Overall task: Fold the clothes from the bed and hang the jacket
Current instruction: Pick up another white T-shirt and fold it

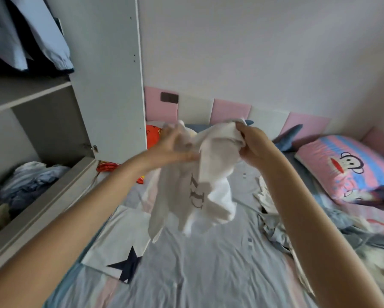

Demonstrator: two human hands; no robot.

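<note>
Bed point(208, 274) with grey sheet takes most of the view; open wardrobe point(111, 74) stands at its left edge; hanging clothes point(31, 36) show at the wardrobe top, cannot tell if one is the jacket; crumpled pile point(26, 181) sits on a lower shelf.
White garment point(199, 185) with dark lettering is held up in the air over the middle of the bed, bunched and hanging loose, not yet spread or folded; this is the piece in hand.
Folded star-print piece point(120, 241) lies flat on the bed's left side, looks done; rumpled grey clothes point(273, 230) lie on the right by the cartoon pillow point(346, 167), still to fold.
Judged early to midway; one piece folded, several left.
Right hand point(251, 147) has fingers curled tight round the garment's top edge; left hand point(175, 145) is blurred, seems to pinch the other top corner.
</note>
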